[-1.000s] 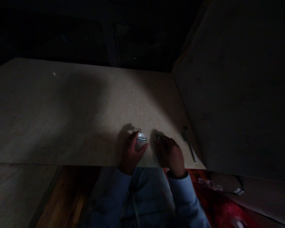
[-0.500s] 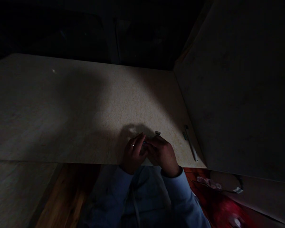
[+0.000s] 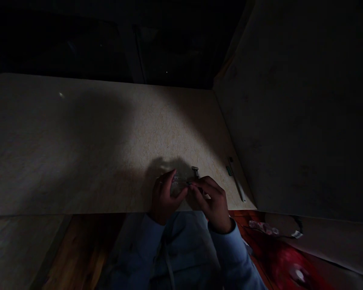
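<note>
My left hand (image 3: 165, 197) is closed around the side of a small clear plastic piece (image 3: 179, 179), perhaps a case; its exact shape is hard to make out in the dark. At its right end, the fingertips of my right hand (image 3: 213, 199) pinch a small dark item (image 3: 188, 183) that is too small to name. Just beyond the right hand lies what looks like a razor (image 3: 195, 170), its silvery head showing and its handle partly hidden behind the fingers.
A toothbrush (image 3: 237, 183) lies along the right side of the marbled tabletop (image 3: 157, 133), with a small green piece (image 3: 229, 170) beside it. A dark wall panel (image 3: 290, 121) rises at the right. Below the edge sits a red bag (image 3: 286, 262).
My hands have moved apart, bringing the clear plastic piece into view between them. More of the razor shows. The whole view has shifted slightly.
</note>
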Action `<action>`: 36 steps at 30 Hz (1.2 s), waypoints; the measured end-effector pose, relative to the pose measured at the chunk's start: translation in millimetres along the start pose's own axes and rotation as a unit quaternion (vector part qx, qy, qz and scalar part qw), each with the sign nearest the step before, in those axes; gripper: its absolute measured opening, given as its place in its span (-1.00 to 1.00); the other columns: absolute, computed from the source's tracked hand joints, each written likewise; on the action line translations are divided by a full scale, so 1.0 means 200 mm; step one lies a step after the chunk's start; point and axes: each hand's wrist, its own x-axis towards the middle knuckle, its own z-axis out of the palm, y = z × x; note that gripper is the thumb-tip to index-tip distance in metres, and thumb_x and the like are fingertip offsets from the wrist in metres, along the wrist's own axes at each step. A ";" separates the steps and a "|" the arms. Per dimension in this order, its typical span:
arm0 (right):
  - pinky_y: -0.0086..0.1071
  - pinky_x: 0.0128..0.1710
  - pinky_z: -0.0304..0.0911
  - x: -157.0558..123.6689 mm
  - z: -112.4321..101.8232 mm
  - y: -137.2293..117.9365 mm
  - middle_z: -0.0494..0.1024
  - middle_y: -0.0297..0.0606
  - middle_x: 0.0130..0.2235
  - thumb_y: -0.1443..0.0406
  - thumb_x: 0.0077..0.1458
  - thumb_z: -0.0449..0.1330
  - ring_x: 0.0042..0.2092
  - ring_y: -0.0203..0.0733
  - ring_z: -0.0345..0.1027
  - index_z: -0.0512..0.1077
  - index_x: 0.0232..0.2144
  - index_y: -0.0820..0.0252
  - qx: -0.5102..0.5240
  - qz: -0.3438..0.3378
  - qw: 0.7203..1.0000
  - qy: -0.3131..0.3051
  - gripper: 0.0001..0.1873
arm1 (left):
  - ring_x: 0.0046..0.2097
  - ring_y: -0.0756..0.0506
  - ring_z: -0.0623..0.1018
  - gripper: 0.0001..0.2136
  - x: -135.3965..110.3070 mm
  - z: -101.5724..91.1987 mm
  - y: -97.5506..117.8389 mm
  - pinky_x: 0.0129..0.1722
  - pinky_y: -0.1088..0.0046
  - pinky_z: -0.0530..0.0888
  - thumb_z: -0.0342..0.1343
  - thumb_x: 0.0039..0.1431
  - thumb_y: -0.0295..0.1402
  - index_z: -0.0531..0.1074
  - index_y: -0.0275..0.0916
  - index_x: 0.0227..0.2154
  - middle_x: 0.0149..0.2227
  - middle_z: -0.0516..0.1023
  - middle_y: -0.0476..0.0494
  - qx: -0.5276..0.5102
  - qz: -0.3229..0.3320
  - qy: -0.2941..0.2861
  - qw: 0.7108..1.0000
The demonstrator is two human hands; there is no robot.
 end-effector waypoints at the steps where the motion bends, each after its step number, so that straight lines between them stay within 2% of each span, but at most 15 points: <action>1: -0.47 -0.24 0.33 -0.02 -0.02 -0.01 0.51 -0.24 -0.24 0.43 0.25 0.20 -0.21 -0.32 0.39 0.52 -0.13 0.23 0.006 0.010 1.000 0.010 -0.85 | -0.09 -0.15 0.55 -0.49 0.01 0.01 0.02 -0.04 0.31 0.52 0.23 0.23 -0.22 0.29 -0.29 0.17 -0.03 0.53 -0.28 0.000 -0.011 -0.005 1.000; 5: -0.48 -0.32 0.28 -0.10 -0.09 -0.03 0.48 -0.29 -0.30 0.47 0.22 0.21 -0.30 -0.37 0.33 0.50 -0.13 0.21 0.008 0.039 0.996 0.079 -0.81 | 0.03 -0.22 0.50 -0.49 0.11 0.09 0.14 0.03 0.25 0.46 0.22 0.21 -0.25 0.30 -0.30 0.18 0.00 0.50 -0.30 -0.003 0.002 -0.044 0.999; 10: -0.50 -0.34 0.25 -0.17 -0.16 -0.02 0.46 -0.33 -0.34 0.48 0.22 0.22 -0.34 -0.40 0.30 0.48 -0.19 0.20 -0.029 0.052 0.989 0.136 -0.86 | -0.05 -0.20 0.48 -0.54 0.24 0.26 0.27 -0.05 0.26 0.42 0.12 0.31 -0.13 0.37 -0.38 0.11 -0.05 0.52 -0.29 0.002 0.047 -0.088 0.995; 15: -0.52 -0.31 0.32 -0.24 -0.20 0.03 0.53 -0.34 -0.31 0.43 0.24 0.21 -0.30 -0.37 0.41 0.50 -0.16 0.14 -0.025 0.084 0.981 0.171 -0.85 | -0.03 -0.29 0.43 -0.44 0.30 0.43 0.32 -0.06 0.11 0.33 0.01 0.34 0.01 0.38 -0.40 0.15 -0.07 0.53 -0.28 0.078 0.043 -0.215 0.973; 18: -0.53 -0.36 0.34 -0.26 -0.21 0.05 0.55 -0.33 -0.32 0.41 0.25 0.22 -0.35 -0.37 0.42 0.51 -0.15 0.16 -0.011 0.102 0.978 0.181 -0.86 | -0.01 -0.30 0.40 -0.43 0.30 0.49 0.37 -0.05 0.07 0.30 -0.03 0.35 0.05 0.40 -0.35 0.14 -0.07 0.53 -0.29 0.108 0.026 -0.257 0.960; 21: -0.57 -0.42 0.34 -0.26 -0.21 0.05 0.58 -0.29 -0.29 0.40 0.24 0.22 -0.33 -0.36 0.46 0.52 -0.16 0.20 -0.015 0.109 0.974 0.197 -0.88 | 0.02 -0.30 0.38 -0.47 0.28 0.49 0.43 -0.01 0.02 0.29 0.02 0.33 0.02 0.43 -0.36 0.09 -0.07 0.52 -0.31 0.130 0.035 -0.280 0.950; 24: -0.57 -0.36 0.39 -0.25 -0.21 0.05 0.59 -0.27 -0.27 0.38 0.24 0.22 -0.28 -0.33 0.50 0.52 -0.18 0.21 -0.017 0.114 0.970 0.212 -0.90 | 0.01 -0.29 0.36 -0.54 0.27 0.49 0.47 0.04 0.03 0.27 0.09 0.29 0.00 0.48 -0.36 -0.06 -0.08 0.47 -0.30 0.145 0.057 -0.281 0.947; 26: -0.57 -0.35 0.40 -0.25 -0.21 0.04 0.59 -0.28 -0.28 0.38 0.24 0.22 -0.28 -0.33 0.51 0.52 -0.18 0.20 -0.007 0.114 0.969 0.219 -0.89 | -0.01 -0.29 0.36 -0.53 0.27 0.50 0.46 0.03 0.02 0.29 0.09 0.27 0.03 0.49 -0.36 -0.14 -0.10 0.46 -0.30 0.151 0.047 -0.286 0.945; 29: -0.57 -0.36 0.41 -0.26 -0.20 0.04 0.59 -0.28 -0.26 0.40 0.24 0.21 -0.27 -0.32 0.52 0.52 -0.15 0.17 0.012 0.110 0.967 0.228 -0.86 | 0.04 -0.32 0.35 -0.44 0.25 0.50 0.43 0.03 0.02 0.31 0.09 0.25 0.07 0.47 -0.40 -0.02 -0.01 0.45 -0.35 0.147 0.026 -0.267 0.952; 33: -0.47 -0.35 0.46 -0.29 -0.18 0.07 0.59 -0.23 -0.22 0.39 0.24 0.21 -0.25 -0.24 0.54 0.53 -0.11 0.16 0.049 0.129 0.961 0.239 -0.82 | 0.12 -0.33 0.33 -0.45 0.23 0.39 0.37 0.03 0.07 0.33 0.12 0.29 -0.05 0.37 -0.37 0.16 0.09 0.43 -0.34 0.128 0.000 -0.185 0.974; 35: -0.43 -0.36 0.46 -0.31 -0.16 0.08 0.59 -0.20 -0.22 0.37 0.24 0.22 -0.26 -0.21 0.54 0.53 -0.11 0.17 0.066 0.147 0.957 0.241 -0.82 | 0.08 -0.33 0.37 -0.49 0.24 0.30 0.33 0.02 0.07 0.34 0.19 0.25 -0.12 0.39 -0.35 0.14 0.05 0.46 -0.33 0.159 -0.065 -0.164 0.971; 36: -0.43 -0.37 0.46 -0.32 -0.14 0.08 0.59 -0.20 -0.23 0.36 0.24 0.22 -0.27 -0.20 0.54 0.53 -0.11 0.18 0.074 0.156 0.955 0.240 -0.82 | 0.06 -0.34 0.40 -0.50 0.25 0.26 0.32 0.00 0.09 0.36 0.23 0.20 -0.15 0.41 -0.37 0.10 0.01 0.48 -0.34 0.177 -0.103 -0.176 0.963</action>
